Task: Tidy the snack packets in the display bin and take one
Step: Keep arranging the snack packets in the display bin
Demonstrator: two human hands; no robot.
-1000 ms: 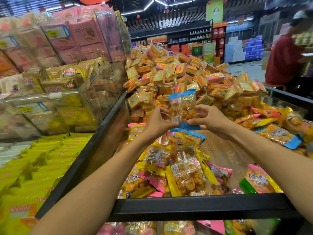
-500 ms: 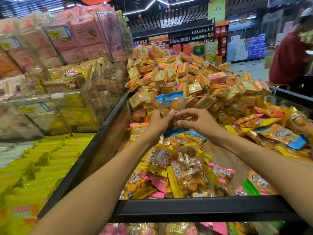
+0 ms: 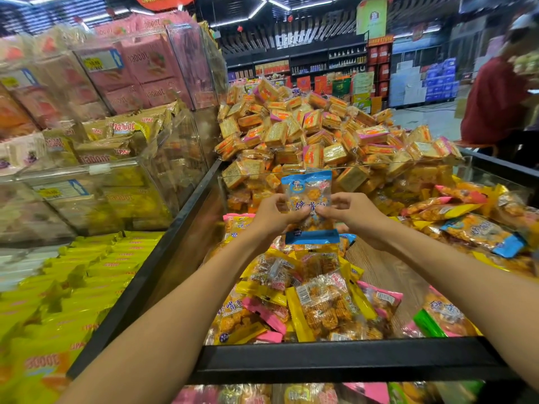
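I hold a blue-edged snack packet [image 3: 307, 196] upright above the display bin [image 3: 344, 360], its printed front facing me. My left hand [image 3: 274, 215] pinches its left side and my right hand [image 3: 351, 212] pinches its right side, thumbs meeting near the packet's middle. Below my hands lies a loose heap of yellow and pink snack packets [image 3: 315, 304] on the bin's wooden floor [image 3: 388, 272]. More packets [image 3: 478, 228] with blue and yellow edges are piled along the bin's right side.
Behind a clear divider [image 3: 364, 170] rises a tall mound of orange cracker packs [image 3: 315, 135]. Clear bins of pink and yellow wafer packs [image 3: 116, 135] stand to the left, with yellow packs [image 3: 58, 287] below. A person in red [image 3: 495, 106] stands at the far right.
The blue-edged packet has been turned in my hands, from showing its barcoded back to showing its printed front, and raised slightly. Both hands stay on it.
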